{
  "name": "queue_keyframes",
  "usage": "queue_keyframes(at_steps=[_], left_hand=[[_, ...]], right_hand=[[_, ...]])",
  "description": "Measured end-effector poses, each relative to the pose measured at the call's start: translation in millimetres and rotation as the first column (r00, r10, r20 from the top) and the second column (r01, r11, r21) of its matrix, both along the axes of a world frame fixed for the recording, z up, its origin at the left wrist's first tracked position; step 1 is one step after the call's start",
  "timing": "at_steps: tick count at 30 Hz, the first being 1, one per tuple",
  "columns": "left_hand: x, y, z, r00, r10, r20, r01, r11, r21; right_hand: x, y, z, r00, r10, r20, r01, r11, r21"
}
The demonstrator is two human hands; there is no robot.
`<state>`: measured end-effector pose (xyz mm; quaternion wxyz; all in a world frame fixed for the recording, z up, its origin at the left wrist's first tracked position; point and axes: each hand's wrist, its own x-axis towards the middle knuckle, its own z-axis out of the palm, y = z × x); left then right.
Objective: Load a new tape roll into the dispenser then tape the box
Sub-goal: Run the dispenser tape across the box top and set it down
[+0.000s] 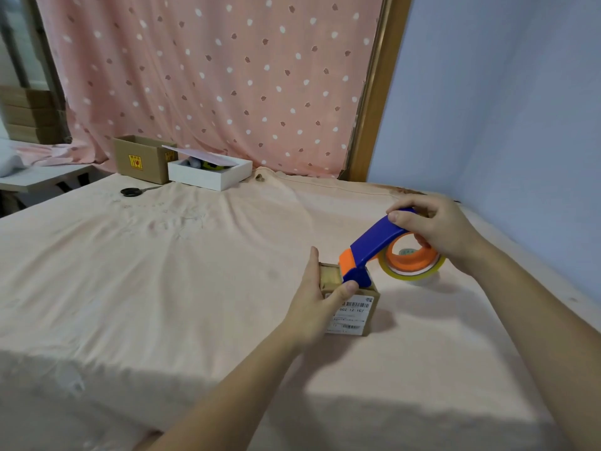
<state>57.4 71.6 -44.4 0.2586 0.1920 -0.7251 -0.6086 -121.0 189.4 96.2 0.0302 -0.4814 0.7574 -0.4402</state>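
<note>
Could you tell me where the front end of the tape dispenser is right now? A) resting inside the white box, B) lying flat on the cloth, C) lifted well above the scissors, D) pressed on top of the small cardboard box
D: the tape dispenser, held by the right hand, has its front end down on the small cardboard box, which the left hand steadies.

Small box [349, 307] at near centre-right on the cloth-covered table [162, 271]; dispenser [379, 245] resting on top, tape roll [411, 263] right. Far left: scissors [136, 191], open carton [141, 157], tray [209, 174] right of it.

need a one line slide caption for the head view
Left hand steadies a small cardboard box while the right hand presses a loaded blue tape dispenser onto its top.
</note>
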Motion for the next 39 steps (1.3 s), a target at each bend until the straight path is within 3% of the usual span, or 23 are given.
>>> queue_keyframes(at_steps=[11, 24, 35, 39], left_hand=[[1.6, 11.9, -1.5, 0.995, 0.019, -0.094, -0.002, 0.984, 0.18], [-3.4, 8.6, -9.5, 0.99, 0.046, -0.136, -0.054, 0.997, -0.05], [-2.2, 14.1, -3.5, 0.983, 0.076, -0.165, -0.091, 0.992, -0.087], [-0.9, 17.0, -1.4, 0.979, 0.065, -0.193, -0.08, 0.994, -0.07]], right_hand=[[-5.1, 1.2, -3.2, 1.0, 0.023, 0.003, -0.023, 1.0, 0.018], [-17.9, 26.1, -19.7, 0.998, 0.052, -0.026, -0.051, 0.998, 0.032], [-26.2, 32.7, -10.4, 0.992, 0.122, -0.028, -0.12, 0.992, 0.04], [-36.9, 41.8, 0.2, 0.99, 0.132, 0.049, -0.133, 0.991, 0.002]])
